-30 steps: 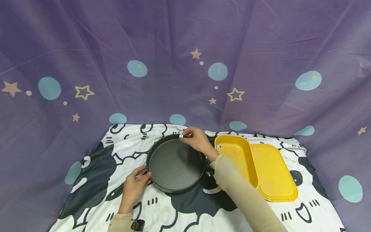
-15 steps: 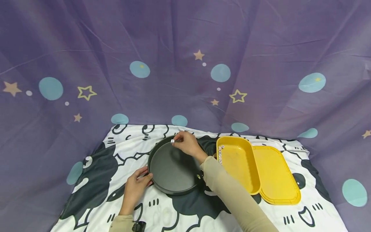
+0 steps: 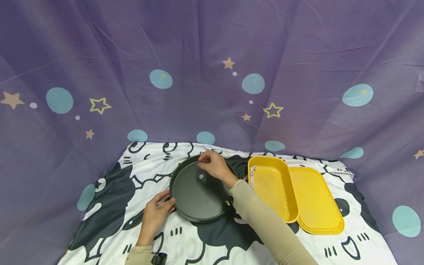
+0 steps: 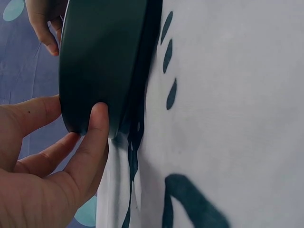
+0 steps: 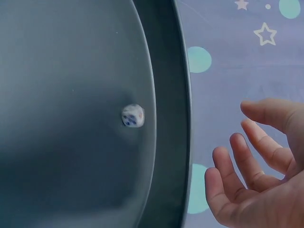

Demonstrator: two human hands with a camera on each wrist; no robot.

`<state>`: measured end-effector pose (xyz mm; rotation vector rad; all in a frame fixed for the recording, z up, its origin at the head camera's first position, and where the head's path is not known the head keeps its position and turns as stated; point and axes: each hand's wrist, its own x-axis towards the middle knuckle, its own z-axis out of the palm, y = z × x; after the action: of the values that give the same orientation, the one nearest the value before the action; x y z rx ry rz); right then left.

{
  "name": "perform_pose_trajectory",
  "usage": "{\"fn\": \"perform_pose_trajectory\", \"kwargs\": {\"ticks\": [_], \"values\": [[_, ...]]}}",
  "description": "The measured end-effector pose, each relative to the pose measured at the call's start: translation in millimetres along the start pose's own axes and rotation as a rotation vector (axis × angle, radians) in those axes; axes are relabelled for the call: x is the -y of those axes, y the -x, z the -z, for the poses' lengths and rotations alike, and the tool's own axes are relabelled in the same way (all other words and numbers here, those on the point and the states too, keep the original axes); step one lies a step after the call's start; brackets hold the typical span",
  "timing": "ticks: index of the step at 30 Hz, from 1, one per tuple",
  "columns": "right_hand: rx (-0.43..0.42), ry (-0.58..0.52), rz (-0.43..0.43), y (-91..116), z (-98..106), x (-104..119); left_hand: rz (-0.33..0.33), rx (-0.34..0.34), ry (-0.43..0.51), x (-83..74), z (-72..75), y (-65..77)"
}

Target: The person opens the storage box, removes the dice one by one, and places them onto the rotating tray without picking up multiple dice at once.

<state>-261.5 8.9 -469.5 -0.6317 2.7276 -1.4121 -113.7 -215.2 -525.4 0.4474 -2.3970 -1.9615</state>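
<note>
A round dark baking pan (image 3: 198, 198) lies on the patterned cloth. At its left side my left hand (image 3: 155, 215) holds the rim. In the left wrist view, the fingertips (image 4: 99, 111) press against the outer wall. My right hand (image 3: 215, 165) is over the far part of the pan with its fingers loosely bent and nothing between them. Below it, a small white die (image 3: 201, 177) is inside the pan. The right wrist view shows the die (image 5: 133, 116) apart from the fingers, with dark pips on one side.
To the right stands a yellow tub (image 3: 273, 187) with several small dice (image 3: 252, 176) along its left wall. A yellow lid (image 3: 316, 200) lies beside it. A purple curtain (image 3: 185, 48) with stars hangs behind the white-and-black cloth (image 3: 179, 250).
My right hand has moved left over the pan and let go of the die, which is now lower, inside the pan. The left hand has stayed at the rim.
</note>
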Motion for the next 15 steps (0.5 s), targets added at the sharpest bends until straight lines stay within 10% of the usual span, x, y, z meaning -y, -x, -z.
{"fn": "perform_pose_trajectory", "kwargs": {"ticks": [15], "values": [[-0.156,-0.053,-0.072,30,82,-30,-0.009,0.008,-0.003,1.1,0.6,0.1]]}}
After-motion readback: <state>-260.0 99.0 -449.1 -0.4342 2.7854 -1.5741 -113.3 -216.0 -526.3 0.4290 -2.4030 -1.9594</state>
